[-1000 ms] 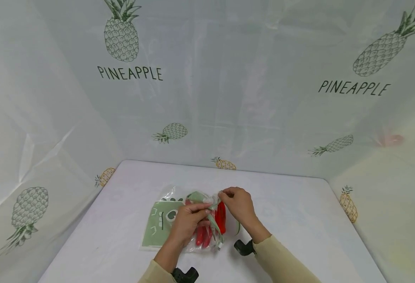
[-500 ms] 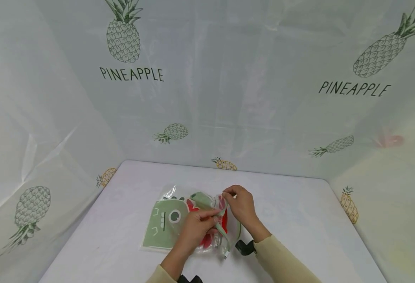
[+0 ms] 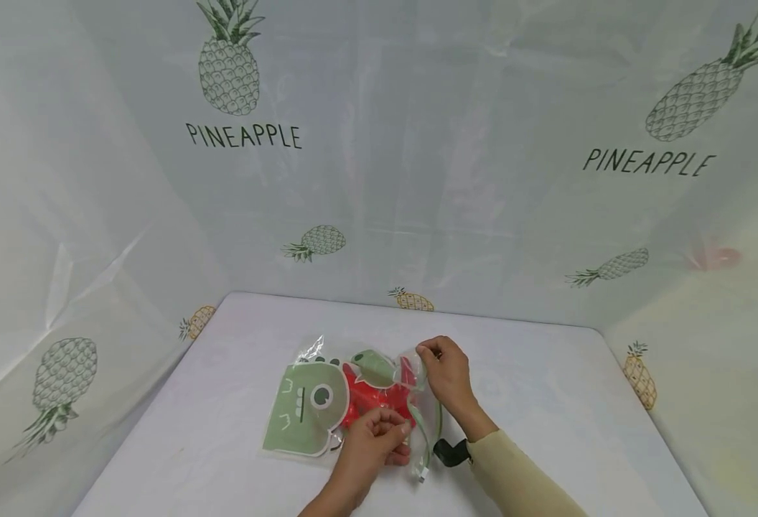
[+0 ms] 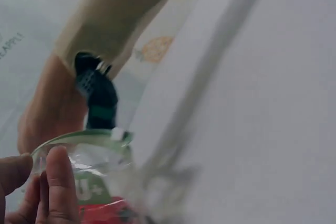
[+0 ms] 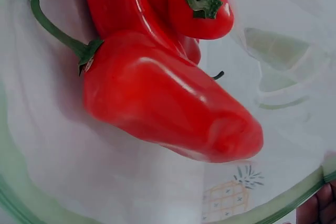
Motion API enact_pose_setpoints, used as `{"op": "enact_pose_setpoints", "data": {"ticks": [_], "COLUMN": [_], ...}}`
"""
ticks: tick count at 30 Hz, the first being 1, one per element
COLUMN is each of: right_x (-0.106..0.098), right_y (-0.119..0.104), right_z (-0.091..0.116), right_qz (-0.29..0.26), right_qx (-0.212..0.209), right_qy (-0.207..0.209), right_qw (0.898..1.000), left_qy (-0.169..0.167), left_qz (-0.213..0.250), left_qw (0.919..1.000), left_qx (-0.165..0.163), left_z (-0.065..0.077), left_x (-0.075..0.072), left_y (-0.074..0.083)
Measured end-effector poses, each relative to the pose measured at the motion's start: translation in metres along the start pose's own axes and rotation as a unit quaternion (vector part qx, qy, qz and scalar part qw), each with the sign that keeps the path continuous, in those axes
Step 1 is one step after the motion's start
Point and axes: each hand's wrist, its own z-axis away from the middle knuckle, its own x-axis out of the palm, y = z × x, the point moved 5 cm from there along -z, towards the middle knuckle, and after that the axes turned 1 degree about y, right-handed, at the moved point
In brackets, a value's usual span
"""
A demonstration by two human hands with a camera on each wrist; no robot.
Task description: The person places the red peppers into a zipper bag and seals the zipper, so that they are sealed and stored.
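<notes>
A clear zip bag [image 3: 311,431] with a green one-eyed monster print lies on the table, red peppers [image 3: 366,395] inside it. In the right wrist view its mouth gapes, and glossy red peppers [image 5: 168,98] with green stems show within. My left hand [image 3: 374,446] pinches the near rim of the bag between thumb and fingers; the left wrist view has these fingers [image 4: 62,184] at the green zip edge [image 4: 86,135]. With thumb and fingertips, my right hand [image 3: 446,370] holds the rim's far right part. A white zip slider [image 3: 423,474] sits at the rim's near corner.
The white table [image 3: 534,402] extends around the bag on all sides. Pale sheets with pineapple prints [image 3: 411,179] hang behind and to both sides. A black wrist camera [image 3: 450,452] is strapped to my right wrist.
My left hand has moved toward me and slightly right, drawing the near rim away from the far one. My right hand has shifted slightly right, and the bag's mouth has widened.
</notes>
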Motion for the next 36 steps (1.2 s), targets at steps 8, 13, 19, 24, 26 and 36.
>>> {"op": "enact_pose_setpoints", "data": {"ticks": [8, 13, 19, 24, 26, 36], "right_x": [-0.003, -0.005, -0.010, -0.017, -0.021, -0.053], "right_y": [0.004, 0.006, 0.009, 0.013, 0.014, 0.020], "right_z": [0.001, 0.003, 0.002, 0.001, 0.002, 0.010], "right_qz": [-0.021, -0.042, -0.074, -0.077, -0.085, -0.131], "right_qx": [0.013, 0.029, 0.047, 0.070, 0.080, 0.128], "right_qy": [0.029, 0.040, 0.057, 0.075, 0.078, 0.107], "right_qw": [0.999, 0.998, 0.994, 0.992, 0.990, 0.977], "left_qy": [-0.090, -0.143, -0.080, -0.005, 0.011, 0.063], "left_qz": [-0.117, -0.168, -0.018, 0.092, 0.115, 0.158], "left_qw": [0.9758, 0.9459, 0.9757, 0.9842, 0.9843, 0.9844], "left_qx": [-0.161, -0.238, -0.203, -0.151, -0.133, -0.044], "left_z": [0.021, 0.023, 0.011, 0.004, 0.003, -0.007], "left_x": [0.008, 0.013, 0.011, -0.002, -0.007, -0.039], "left_y": [-0.053, -0.075, -0.073, -0.062, -0.056, -0.016]}}
